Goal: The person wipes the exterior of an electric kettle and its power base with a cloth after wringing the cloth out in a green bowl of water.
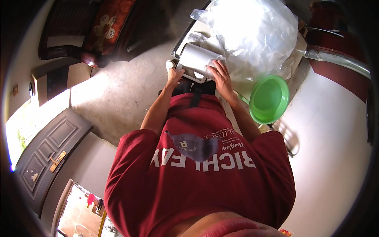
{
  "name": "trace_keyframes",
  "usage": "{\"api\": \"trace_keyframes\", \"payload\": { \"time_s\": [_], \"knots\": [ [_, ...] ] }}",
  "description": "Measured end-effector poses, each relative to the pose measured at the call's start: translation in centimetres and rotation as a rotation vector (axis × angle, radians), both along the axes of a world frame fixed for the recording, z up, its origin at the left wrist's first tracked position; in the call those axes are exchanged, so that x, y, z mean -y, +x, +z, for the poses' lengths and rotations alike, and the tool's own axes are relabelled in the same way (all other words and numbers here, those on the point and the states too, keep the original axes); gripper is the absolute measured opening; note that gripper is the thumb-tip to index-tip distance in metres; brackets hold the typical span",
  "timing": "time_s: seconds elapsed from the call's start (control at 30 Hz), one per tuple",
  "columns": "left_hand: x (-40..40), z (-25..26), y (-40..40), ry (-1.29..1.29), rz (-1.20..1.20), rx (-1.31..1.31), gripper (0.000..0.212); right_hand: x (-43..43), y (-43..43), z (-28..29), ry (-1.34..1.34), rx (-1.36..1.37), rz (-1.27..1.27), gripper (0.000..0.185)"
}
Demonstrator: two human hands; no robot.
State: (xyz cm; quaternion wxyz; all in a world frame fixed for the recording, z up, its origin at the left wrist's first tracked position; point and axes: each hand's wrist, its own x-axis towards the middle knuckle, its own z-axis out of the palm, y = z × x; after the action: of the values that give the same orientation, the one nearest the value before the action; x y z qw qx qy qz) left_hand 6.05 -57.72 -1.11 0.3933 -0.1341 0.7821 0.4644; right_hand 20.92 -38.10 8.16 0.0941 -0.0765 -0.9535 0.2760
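Note:
A white or silvery cylindrical pitcher [200, 58] with a pale looped handle [194, 78] lies on its side before me, at the near edge of a table. My left hand [175, 76] grips its left end, by the dark rim and the handle. Something whitish [170, 64] shows at that hand's fingers; I cannot tell what it is. On the pitcher's right end my right hand [220, 77] presses a crumpled, greyish translucent material [212, 62] with its fingers. The underside of the pitcher is hidden.
A large clear plastic bag [260, 38], partly glared out, fills the table beyond. Crumpled grey material [197, 37] lies behind the pitcher. To the right is a green plastic basin [269, 99]. A dark wooden chair [97, 56] stands at far left, a grey door [53, 148] below it.

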Motion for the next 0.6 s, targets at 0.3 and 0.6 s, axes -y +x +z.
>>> {"api": "trace_keyframes", "payload": {
  "time_s": [0.3, 0.6],
  "knots": [
    [-0.4, -2.7, -3.6, -0.131, -0.436, 0.099, 0.018, 0.5, -0.1, 0.5, -0.022, -0.002, -0.027, 0.042],
    [1.0, 1.6, -2.0, 0.186, -0.429, -0.266, 0.018, -0.5, -1.0, 0.0, -0.218, -0.299, -0.341, 0.026]
  ]
}}
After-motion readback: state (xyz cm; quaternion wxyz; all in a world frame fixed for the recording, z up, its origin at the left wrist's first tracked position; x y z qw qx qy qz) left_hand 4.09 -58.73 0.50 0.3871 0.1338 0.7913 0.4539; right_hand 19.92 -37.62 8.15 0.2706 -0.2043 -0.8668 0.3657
